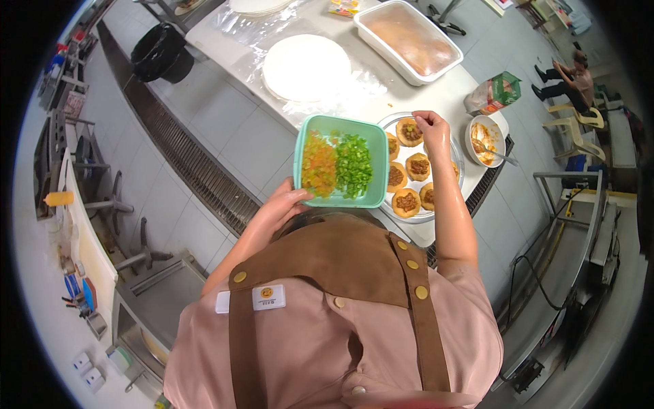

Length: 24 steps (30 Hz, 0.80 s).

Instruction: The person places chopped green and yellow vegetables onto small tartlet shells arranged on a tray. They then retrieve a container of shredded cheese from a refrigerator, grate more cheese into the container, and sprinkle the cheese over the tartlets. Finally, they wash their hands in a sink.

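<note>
My left hand (279, 203) grips the near left corner of a mint-green plastic tub (306, 136). Inside lie two heaps: diced orange and yellow vegetable (319, 163) on the left, chopped green vegetable (353, 165) on the right. My right hand (436, 129) is over the far side of a round metal tray (455, 198), fingertips pinched beside a small round dough base (409, 131); whatever they hold is too small to make out. Several such bases sit on the tray with brown filling on top, one of them (417, 166) near the middle. My right forearm covers part of the tray.
Right of the tray stands a white bowl (473, 144) with sauce remains and a spoon (501, 156). Beyond are a green-and-clear bag (493, 93), a white lidded tub (364, 26) and a stack of white rounds (306, 67). A person (578, 82) sits far right.
</note>
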{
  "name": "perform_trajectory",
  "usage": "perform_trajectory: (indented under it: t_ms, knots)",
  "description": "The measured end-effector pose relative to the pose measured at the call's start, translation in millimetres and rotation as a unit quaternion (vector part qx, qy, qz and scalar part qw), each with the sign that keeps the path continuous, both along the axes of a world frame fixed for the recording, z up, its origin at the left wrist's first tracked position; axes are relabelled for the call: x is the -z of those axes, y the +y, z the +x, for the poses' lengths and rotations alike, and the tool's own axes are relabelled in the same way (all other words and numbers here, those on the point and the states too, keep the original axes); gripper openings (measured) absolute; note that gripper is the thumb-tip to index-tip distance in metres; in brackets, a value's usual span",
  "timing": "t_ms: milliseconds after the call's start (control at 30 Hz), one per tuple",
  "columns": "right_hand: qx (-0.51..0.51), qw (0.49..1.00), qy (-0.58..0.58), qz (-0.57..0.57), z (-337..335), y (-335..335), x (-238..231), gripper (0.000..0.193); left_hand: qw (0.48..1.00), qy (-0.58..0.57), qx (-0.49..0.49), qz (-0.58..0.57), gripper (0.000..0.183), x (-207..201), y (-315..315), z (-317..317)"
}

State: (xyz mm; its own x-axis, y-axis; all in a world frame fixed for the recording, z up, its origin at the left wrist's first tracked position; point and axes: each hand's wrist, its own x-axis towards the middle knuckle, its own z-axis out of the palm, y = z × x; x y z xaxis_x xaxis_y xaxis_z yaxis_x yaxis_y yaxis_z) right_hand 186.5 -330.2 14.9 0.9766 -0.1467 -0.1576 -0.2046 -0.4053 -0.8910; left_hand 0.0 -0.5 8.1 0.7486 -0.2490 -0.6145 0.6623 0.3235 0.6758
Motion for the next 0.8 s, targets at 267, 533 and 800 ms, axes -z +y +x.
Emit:
perform_trajectory:
  t_ms: [267,533,800]
  knots:
    - [-0.398,0.873,-0.204,-0.192,-100,131,-24,0.033,0.998,0.026,0.055,0.017,0.058,-13,-5,5]
    - [-0.367,0.875,-0.159,-0.275,-108,131,-24,0.023,0.996,0.019,0.059,-0.057,0.055,-15,-19,9]
    - [-0.194,0.964,0.047,0.176,-65,68,-29,0.020,0.997,0.013,0.031,-0.065,0.054,-4,-18,6]
